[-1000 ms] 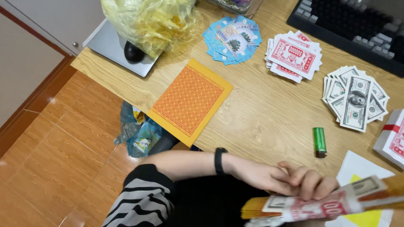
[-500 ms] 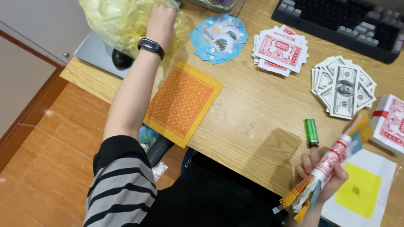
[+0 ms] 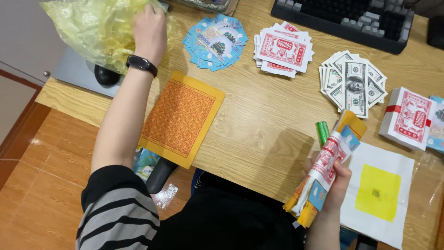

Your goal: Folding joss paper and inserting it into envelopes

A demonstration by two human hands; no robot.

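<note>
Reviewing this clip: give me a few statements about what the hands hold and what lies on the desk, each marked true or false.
1. The left hand is on the yellow plastic bag. True.
2. The right hand is empty. False: it holds a rolled bundle of paper notes.
3. The green lighter lies on the desk beside that bundle. True.
4. The orange patterned sheet lies under the keyboard. False: it lies at the desk's near edge, far from the keyboard.
5. The blue cards are fanned out. True.
</note>
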